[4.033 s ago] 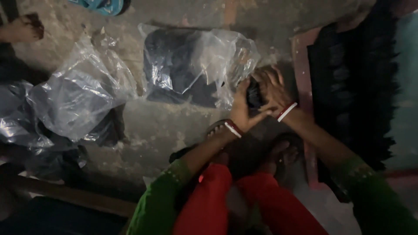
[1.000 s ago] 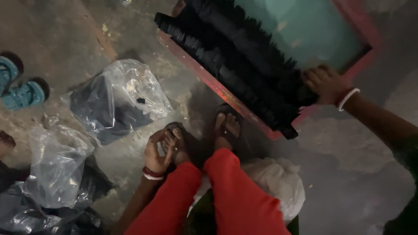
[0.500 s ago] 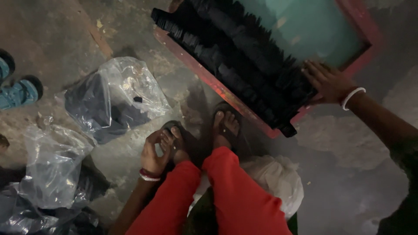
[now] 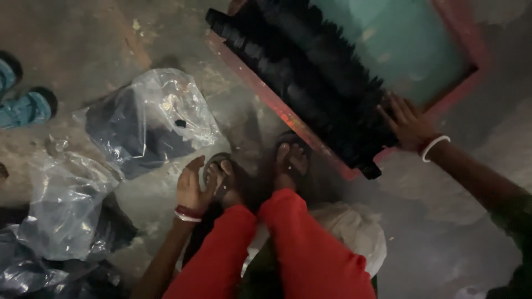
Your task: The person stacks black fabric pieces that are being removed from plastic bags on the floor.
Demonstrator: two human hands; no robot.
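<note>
The right hand (image 4: 409,123), fingers spread flat, has slid further onto the black bristle rows (image 4: 310,83) on the red-framed board (image 4: 288,119) at two o'clock. The left hand (image 4: 191,188), loosely open and empty, stays beside the sandalled foot (image 4: 221,177), the clear plastic bag (image 4: 149,119) at ten o'clock.

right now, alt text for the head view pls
Seen from above, a person's right hand presses on black bristly rows on a red-framed teal board; the left hand rests open by a sandalled foot, beside clear plastic bags.
</note>
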